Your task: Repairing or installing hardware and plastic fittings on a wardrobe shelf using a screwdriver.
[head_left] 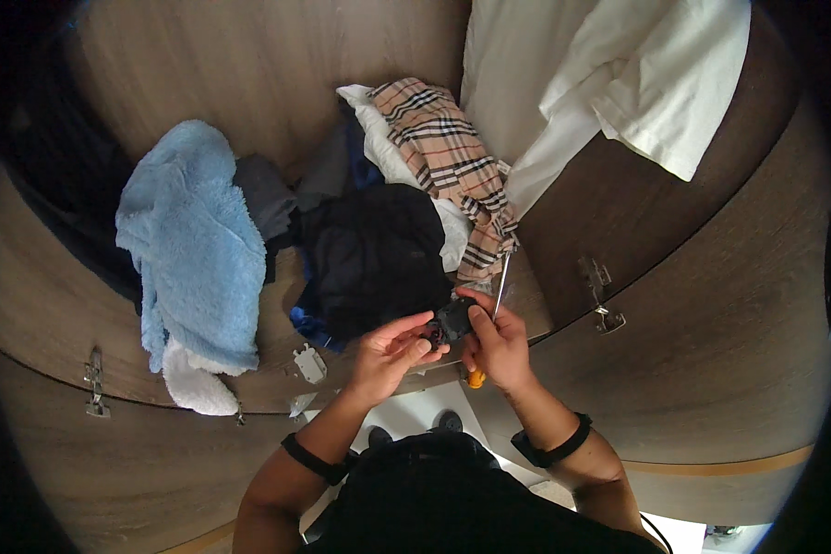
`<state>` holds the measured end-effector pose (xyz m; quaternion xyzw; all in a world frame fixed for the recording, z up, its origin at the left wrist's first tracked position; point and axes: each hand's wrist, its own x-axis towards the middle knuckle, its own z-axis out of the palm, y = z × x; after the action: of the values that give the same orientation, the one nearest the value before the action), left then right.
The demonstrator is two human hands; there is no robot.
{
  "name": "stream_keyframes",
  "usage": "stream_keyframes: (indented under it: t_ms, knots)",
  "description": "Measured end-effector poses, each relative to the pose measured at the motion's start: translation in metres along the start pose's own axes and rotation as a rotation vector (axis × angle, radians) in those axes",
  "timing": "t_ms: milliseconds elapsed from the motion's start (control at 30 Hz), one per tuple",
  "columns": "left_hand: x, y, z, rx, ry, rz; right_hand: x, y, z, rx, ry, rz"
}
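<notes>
Between my two hands is a small black device (455, 318), with what look like thin reddish wires at its left end. My left hand (385, 358) pinches that end with thumb and fingertips. The other end is gripped by my right hand (500, 343), its thumb on top. Tucked in the same right hand is a screwdriver; its orange handle (475, 379) shows below the fingers, and its metal shaft (502, 288) points up and away. A white flat plastic piece (310, 364) lies on the shelf board left of my left hand.
Folded black clothing (379, 258) lies just beyond my hands, with a checked beige cloth (439, 138) behind it. A fluffy light-blue garment (198, 258) is at the left. White clothing (656, 83) hangs at the upper right. Metal hinges (604, 300) mark the cabinet doors.
</notes>
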<state>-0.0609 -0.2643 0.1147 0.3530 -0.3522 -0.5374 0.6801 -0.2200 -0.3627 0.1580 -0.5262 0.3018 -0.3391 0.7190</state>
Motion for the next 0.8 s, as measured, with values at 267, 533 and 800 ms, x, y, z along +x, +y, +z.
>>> stream_keyframes:
  t_ms: [267,533,800]
  knots:
    - [-0.007,0.003,-0.006,-0.029,0.033,-0.031,-0.001,0.006,0.002,0.077,-0.020,0.042]
    - [-0.019,0.000,-0.011,-0.034,0.060,-0.067,-0.003,0.020,0.007,0.173,0.005,0.094]
    - [-0.031,0.004,-0.014,0.078,0.146,-0.034,-0.010,0.021,0.022,-0.012,-0.057,0.091]
